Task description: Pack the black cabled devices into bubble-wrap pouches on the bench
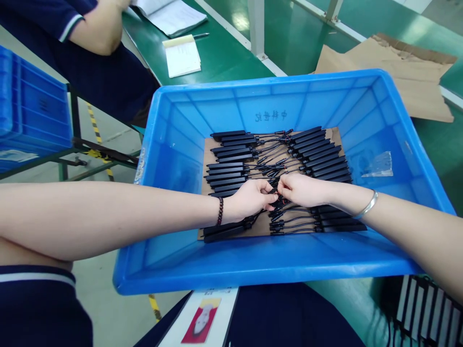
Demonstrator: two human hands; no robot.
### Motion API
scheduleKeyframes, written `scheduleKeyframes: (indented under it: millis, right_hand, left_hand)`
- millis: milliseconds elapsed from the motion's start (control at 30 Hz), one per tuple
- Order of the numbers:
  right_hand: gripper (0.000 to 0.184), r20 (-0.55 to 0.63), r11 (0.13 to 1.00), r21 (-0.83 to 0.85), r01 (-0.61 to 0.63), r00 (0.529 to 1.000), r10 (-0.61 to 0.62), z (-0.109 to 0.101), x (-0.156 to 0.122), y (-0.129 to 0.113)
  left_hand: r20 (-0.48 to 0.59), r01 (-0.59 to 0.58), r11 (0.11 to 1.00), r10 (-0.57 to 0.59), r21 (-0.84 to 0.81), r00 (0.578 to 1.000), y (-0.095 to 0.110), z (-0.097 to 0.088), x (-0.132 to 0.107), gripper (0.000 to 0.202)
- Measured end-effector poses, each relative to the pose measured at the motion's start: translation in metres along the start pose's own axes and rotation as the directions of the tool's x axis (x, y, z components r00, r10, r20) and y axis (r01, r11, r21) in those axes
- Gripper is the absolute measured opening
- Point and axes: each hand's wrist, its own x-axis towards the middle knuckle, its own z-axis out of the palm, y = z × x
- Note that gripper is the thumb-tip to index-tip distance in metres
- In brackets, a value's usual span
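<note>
Blue bin (pixel 173 120) holds a cardboard sheet (pixel 208 149) w/ two columns of black flat parts (pixel 231 168), thin cables running to the sheet's middle. Both hands meet at sheet centre, over the cable ends (pixel 277 195). Left hand (pixel 249 198): fingers pinched together on a cable end. Right hand (pixel 302 189): fingers (pixel 284 193) closed on the same spot, touching the left's fingertips. Clear plastic bag (pixel 378 166) lies in the bin, right of the sheet. Notepad (pixel 182 57) on the green surface beyond the bin.
</note>
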Motion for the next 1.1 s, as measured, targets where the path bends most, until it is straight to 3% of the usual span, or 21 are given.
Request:
scheduleKeyframes:
  millis: [600,700,800,933,1000,1100]
  right_hand:
    - [0.019,0.043,0.986,-0.127,0.105,0.994,-0.1,0.005,-0.002,-0.005]
    - [0.021,0.033,0.991,-0.111,0.074,0.997,-0.07,-0.002,-0.001,0.0]
    - [0.021,-0.061,0.99,-0.142,-0.014,0.998,0.005,-0.012,0.002,0.005]
    - [0.021,-0.142,0.992,-0.096,-0.083,0.987,0.069,-0.02,0.002,0.009]
    - [0.018,-0.153,0.998,-0.04,-0.052,0.987,0.045,-0.021,0.001,0.009]
    - [0.012,-0.081,0.999,0.041,0.031,0.996,-0.027,-0.02,-0.002,0.008]
  left_hand:
    - [0.084,0.027,0.997,-0.033,0.072,0.996,0.005,-0.001,-0.005,0.019]
    - [0.102,0.017,0.997,-0.024,0.077,0.994,0.003,-0.002,-0.005,0.019]
    - [0.118,-0.016,0.999,0.01,0.05,0.993,0.0,-0.004,-0.002,0.024]
    - [0.12,0.013,0.996,-0.024,0.09,0.993,-0.002,-0.006,0.003,0.022]
    - [0.126,0.026,0.994,-0.039,0.103,0.991,-0.001,-0.006,0.004,0.02]
    - [0.107,0.015,0.999,-0.021,0.049,0.994,0.0,-0.005,0.004,0.017]
